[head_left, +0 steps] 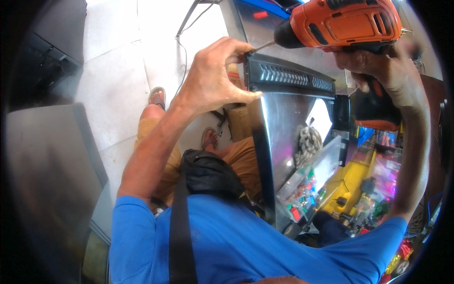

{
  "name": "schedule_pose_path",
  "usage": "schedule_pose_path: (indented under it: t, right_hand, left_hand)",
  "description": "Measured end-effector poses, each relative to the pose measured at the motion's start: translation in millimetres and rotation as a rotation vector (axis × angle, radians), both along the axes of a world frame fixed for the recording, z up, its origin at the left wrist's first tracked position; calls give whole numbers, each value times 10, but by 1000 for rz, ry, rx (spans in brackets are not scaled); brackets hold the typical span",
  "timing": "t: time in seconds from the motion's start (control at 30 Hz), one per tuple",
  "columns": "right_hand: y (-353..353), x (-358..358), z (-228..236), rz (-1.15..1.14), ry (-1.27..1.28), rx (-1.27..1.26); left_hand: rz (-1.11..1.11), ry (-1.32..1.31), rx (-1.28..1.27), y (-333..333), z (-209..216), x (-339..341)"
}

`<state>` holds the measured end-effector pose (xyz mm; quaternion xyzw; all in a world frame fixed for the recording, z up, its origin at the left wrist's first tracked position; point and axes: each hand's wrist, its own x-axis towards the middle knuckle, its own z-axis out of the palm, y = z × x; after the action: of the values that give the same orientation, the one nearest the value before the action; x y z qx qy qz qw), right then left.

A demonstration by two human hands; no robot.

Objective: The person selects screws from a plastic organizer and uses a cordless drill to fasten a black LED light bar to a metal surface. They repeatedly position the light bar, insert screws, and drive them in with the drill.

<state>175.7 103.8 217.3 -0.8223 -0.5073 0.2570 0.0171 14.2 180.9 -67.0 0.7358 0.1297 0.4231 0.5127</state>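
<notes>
My right hand (pixel 385 73) is wrapped round the grip of an orange and black cordless drill (pixel 347 22), held sideways at the upper right. From its black chuck a thin bit (pixel 265 47) points left, its tip at the top corner of a black slotted panel (pixel 291 76). My left hand (pixel 208 78) spans the panel's left end, fingertips at the upper corner beside the bit and thumb by the lower corner. The panel lies along the far edge of a shiny metal surface (pixel 281 111). Whether the bit meets a screw is too small to tell.
A clear plastic organizer (pixel 300 191) with small coloured parts, a bundle of grey cord (pixel 309 142) and a yellow tray (pixel 352 175) sit to the right. A grey cabinet (pixel 54 156) stands at the left. A black cable (pixel 185 64) hangs beyond my left hand.
</notes>
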Motion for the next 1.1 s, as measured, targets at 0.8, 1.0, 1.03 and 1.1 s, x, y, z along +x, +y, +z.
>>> schedule_pose_path:
  t: [0.8,1.0,1.03,1.1]
  right_hand:
    - [-48,21,-81,-97,10,56]
    - [-55,37,-97,-43,-39,50]
    - [-55,32,-98,-49,-57,57]
    - [-64,35,-111,-61,-69,88]
  left_hand:
    - [-20,6,-6,3,0,-1]
    - [-13,7,-6,4,19,-15]
    - [-16,7,-4,4,19,-13]
    - [-21,-1,-5,1,20,-6]
